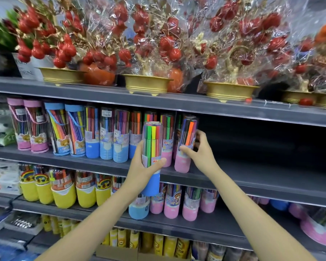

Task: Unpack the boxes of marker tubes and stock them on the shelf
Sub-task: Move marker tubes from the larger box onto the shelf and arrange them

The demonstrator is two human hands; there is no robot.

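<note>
head view: both hands curled round marker tubes, left hand [143,167] on blue-based tube [151,157], right hand [199,149] on pink-based tube [185,144]

Bare forearms [94,221]; bare hands [139,172]

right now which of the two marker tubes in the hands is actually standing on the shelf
The pink-based tube in the right hand. Its base rests on the shelf at the end of the row; the blue-based tube in the left hand is held in the air.
</note>
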